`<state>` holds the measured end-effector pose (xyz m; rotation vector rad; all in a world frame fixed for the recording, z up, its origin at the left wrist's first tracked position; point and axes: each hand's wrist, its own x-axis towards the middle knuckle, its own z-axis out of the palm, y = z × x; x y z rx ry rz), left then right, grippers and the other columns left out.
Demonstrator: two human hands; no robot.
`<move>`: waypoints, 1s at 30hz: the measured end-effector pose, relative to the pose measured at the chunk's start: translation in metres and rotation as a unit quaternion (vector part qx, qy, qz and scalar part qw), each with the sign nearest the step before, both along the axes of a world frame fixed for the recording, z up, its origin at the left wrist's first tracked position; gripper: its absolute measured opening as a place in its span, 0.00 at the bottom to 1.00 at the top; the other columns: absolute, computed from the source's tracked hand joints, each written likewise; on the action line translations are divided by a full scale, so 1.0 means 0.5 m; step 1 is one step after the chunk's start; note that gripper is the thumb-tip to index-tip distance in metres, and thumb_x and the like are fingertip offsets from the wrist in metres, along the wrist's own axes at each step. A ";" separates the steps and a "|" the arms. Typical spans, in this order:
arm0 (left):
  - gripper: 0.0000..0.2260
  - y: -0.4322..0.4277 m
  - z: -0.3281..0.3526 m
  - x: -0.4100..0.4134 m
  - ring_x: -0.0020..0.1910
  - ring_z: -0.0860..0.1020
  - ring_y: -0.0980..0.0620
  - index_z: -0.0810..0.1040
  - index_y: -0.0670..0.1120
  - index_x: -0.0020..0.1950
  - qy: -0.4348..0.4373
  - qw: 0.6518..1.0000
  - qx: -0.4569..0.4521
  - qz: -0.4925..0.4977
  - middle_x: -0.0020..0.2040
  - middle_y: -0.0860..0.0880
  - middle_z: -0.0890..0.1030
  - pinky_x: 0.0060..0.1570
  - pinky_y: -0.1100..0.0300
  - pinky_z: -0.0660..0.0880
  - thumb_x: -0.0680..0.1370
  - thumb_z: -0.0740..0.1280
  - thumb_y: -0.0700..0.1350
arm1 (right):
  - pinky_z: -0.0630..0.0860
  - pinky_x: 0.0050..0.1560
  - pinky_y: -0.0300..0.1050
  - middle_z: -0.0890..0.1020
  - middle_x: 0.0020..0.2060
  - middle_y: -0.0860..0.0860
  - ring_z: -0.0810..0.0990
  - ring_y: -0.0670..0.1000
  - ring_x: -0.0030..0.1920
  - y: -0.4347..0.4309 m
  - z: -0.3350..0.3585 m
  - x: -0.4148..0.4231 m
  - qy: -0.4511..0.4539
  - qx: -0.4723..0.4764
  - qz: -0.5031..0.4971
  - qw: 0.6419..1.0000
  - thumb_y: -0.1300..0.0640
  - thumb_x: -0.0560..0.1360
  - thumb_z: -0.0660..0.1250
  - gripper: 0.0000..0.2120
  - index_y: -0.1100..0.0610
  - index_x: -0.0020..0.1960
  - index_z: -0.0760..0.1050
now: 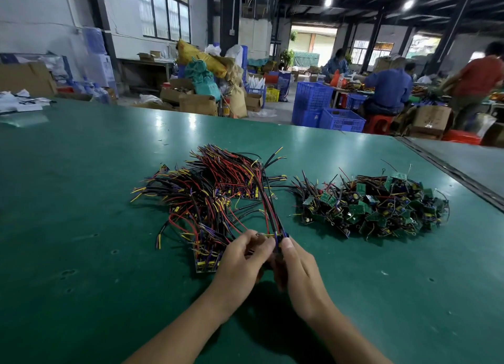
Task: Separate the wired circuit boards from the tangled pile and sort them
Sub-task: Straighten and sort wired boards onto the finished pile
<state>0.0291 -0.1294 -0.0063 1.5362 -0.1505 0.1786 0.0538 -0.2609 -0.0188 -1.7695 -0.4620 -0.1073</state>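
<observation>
Green table (81, 200): your L hand (245, 254) + R hand (297, 265) both pinch one board (281, 239), prob. to line up wires (272, 213) w/ neat pile (218, 189); messy pile (376, 208) waits.

Single head view, close above green table (81, 189), facing forward and down.

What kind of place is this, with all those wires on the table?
Probably an electronics factory or sorting workshop: heaps of wired circuit boards lie on a long green worktable, blue plastic crates and cardboard boxes stand on the floor behind, and other workers work at benches.
</observation>
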 end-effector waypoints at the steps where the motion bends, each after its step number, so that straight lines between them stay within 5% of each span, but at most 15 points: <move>1: 0.12 -0.001 -0.002 0.000 0.38 0.76 0.56 0.77 0.53 0.43 -0.007 1.000 0.000 0.004 0.37 0.53 0.79 0.42 0.63 0.73 0.71 0.68 0.60 | 0.71 0.37 0.37 0.80 0.34 0.41 0.75 0.41 0.34 -0.002 -0.001 0.001 -0.006 -0.015 -0.003 1.000 0.36 0.77 0.50 0.19 0.40 0.43 0.77; 6: 0.13 -0.001 -0.004 0.000 0.41 0.80 0.55 0.78 0.61 0.50 -0.043 0.997 0.008 0.061 0.45 0.52 0.83 0.46 0.63 0.77 0.68 0.70 0.61 | 0.74 0.44 0.58 0.80 0.37 0.50 0.77 0.49 0.38 -0.008 0.004 -0.003 -0.047 -0.135 -0.009 0.990 0.32 0.76 0.45 0.28 0.53 0.47 0.74; 10: 0.15 -0.002 -0.007 0.001 0.39 0.79 0.56 0.78 0.57 0.48 -0.039 0.990 0.040 0.129 0.44 0.55 0.81 0.43 0.60 0.78 0.66 0.71 0.62 | 0.75 0.50 0.56 0.82 0.45 0.50 0.79 0.50 0.47 -0.005 0.013 -0.002 -0.054 -0.233 0.004 0.971 0.32 0.75 0.42 0.33 0.55 0.54 0.75; 14: 0.09 0.004 -0.015 0.004 0.43 0.80 0.55 0.77 0.51 0.45 -0.046 0.974 0.093 0.200 0.42 0.54 0.81 0.47 0.53 0.78 0.71 0.74 0.52 | 0.74 0.40 0.48 0.78 0.35 0.48 0.76 0.47 0.37 0.003 0.008 -0.002 -0.068 -0.236 -0.040 0.968 0.36 0.77 0.53 0.21 0.52 0.40 0.70; 17: 0.05 0.003 -0.019 0.003 0.44 0.79 0.61 0.76 0.51 0.43 -0.077 0.958 0.151 0.230 0.41 0.56 0.81 0.45 0.61 0.76 0.74 0.72 0.46 | 0.67 0.32 0.36 0.75 0.28 0.46 0.73 0.45 0.33 0.009 0.004 -0.001 -0.090 -0.194 -0.098 0.972 0.42 0.75 0.64 0.15 0.48 0.38 0.63; 21: 0.07 -0.007 -0.021 0.005 0.38 0.78 0.58 0.74 0.50 0.40 -0.082 0.960 0.156 0.216 0.36 0.56 0.79 0.37 0.67 0.72 0.76 0.70 0.43 | 0.69 0.33 0.31 0.80 0.38 0.41 0.77 0.44 0.33 0.017 0.005 -0.004 -0.120 -0.110 -0.134 0.978 0.54 0.75 0.69 0.09 0.43 0.45 0.70; 26: 0.07 -0.008 -0.023 0.008 0.45 0.80 0.63 0.77 0.51 0.45 -0.077 0.971 0.124 0.187 0.43 0.58 0.83 0.45 0.71 0.73 0.76 0.69 0.39 | 0.80 0.40 0.55 0.82 0.37 0.48 0.82 0.53 0.37 0.015 0.000 -0.003 -0.021 0.012 -0.136 0.990 0.59 0.78 0.66 0.06 0.50 0.44 0.75; 30: 0.08 -0.008 -0.019 0.009 0.42 0.80 0.63 0.75 0.51 0.45 -0.061 0.978 0.090 0.181 0.44 0.61 0.82 0.41 0.74 0.72 0.77 0.68 0.38 | 0.82 0.38 0.51 0.83 0.41 0.56 0.84 0.56 0.37 0.017 0.004 0.000 0.089 0.146 -0.103 0.980 0.60 0.81 0.62 0.04 0.58 0.47 0.73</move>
